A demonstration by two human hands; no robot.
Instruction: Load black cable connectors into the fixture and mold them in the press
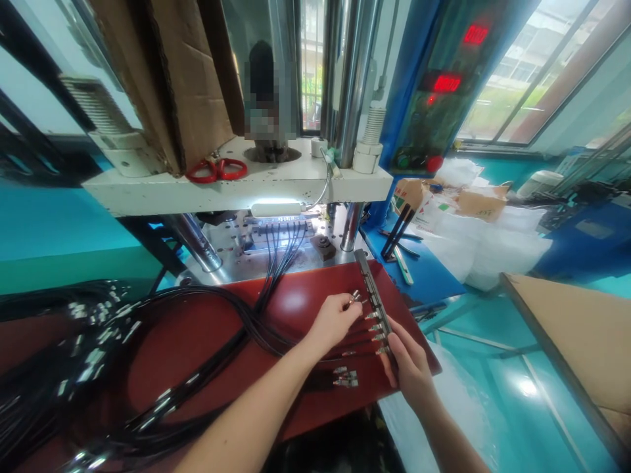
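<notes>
Between the fingertips of my left hand is a cable connector with a small metal end. My right hand is closed round the near end of a long, narrow metal bar with slots along it. Several cable connectors sit in a row along the bar's left side, their black cables running left across the red-brown board. My left hand is just left of the bar, near its middle. A few loose connectors lie on the board below my left hand.
Thick bundles of black cable cover the board's left side. Behind it stands a press with a white plate, red-handled scissors on top and cables entering its lit lower part. A blue tray with tools is at right.
</notes>
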